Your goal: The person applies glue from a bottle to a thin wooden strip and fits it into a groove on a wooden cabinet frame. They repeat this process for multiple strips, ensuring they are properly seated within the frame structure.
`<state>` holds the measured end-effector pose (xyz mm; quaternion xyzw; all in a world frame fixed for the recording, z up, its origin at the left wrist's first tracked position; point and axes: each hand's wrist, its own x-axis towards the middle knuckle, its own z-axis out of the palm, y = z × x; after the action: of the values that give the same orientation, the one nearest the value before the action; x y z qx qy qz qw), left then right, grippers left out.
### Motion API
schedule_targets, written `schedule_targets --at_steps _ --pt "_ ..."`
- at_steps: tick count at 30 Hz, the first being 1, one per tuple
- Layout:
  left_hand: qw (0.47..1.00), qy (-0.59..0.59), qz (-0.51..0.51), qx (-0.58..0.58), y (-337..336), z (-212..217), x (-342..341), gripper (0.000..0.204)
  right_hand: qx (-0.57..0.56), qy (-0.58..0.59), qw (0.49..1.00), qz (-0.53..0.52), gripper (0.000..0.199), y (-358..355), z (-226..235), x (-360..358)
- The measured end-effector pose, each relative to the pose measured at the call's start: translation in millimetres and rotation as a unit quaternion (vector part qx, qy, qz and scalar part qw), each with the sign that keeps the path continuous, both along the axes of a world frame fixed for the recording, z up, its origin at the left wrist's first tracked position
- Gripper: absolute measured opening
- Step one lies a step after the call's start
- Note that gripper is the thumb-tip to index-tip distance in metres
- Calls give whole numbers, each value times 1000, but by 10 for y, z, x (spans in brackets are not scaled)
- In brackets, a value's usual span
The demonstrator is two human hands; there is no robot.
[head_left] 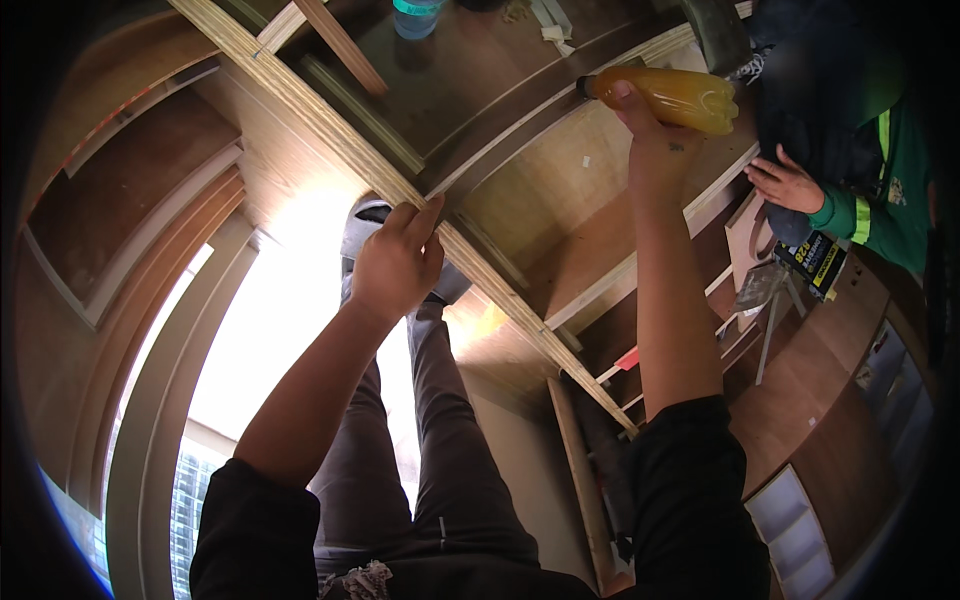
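Observation:
My right hand (655,135) is wrapped round a clear plastic bottle (690,98) of yellow-orange liquid, held on its side over the wooden cabinet frame. The bottle's dark cap end points left. My left hand (398,262) has its fingers curled at the long light edge of a plywood panel (490,272), which runs diagonally across the view. Its fingertips touch that edge and are partly hidden. Beyond the edge lie the open compartments of the frame, with a bare plywood board (530,165) inside one.
A co-worker's hand (787,182), in a green sleeve, rests by the frame at right. Near it sits a black-and-yellow box (812,262). A bottle with a blue-green label (415,20) stands at the far side. My shoe (362,225) is just behind my left hand. Curved wooden panels (160,270) stand at left.

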<state>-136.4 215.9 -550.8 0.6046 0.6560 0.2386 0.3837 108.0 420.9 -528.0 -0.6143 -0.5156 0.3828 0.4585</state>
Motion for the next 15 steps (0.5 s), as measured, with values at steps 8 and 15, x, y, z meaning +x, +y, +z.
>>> schedule_targets --at_steps 8,15 --pt "1000 -16 12 -11 73 -41 53 42 7 -24 999 23 36 21 48 13" --pt "999 -13 40 -15 44 -47 115 40 23 -9 999 26 33 2 62 -61"
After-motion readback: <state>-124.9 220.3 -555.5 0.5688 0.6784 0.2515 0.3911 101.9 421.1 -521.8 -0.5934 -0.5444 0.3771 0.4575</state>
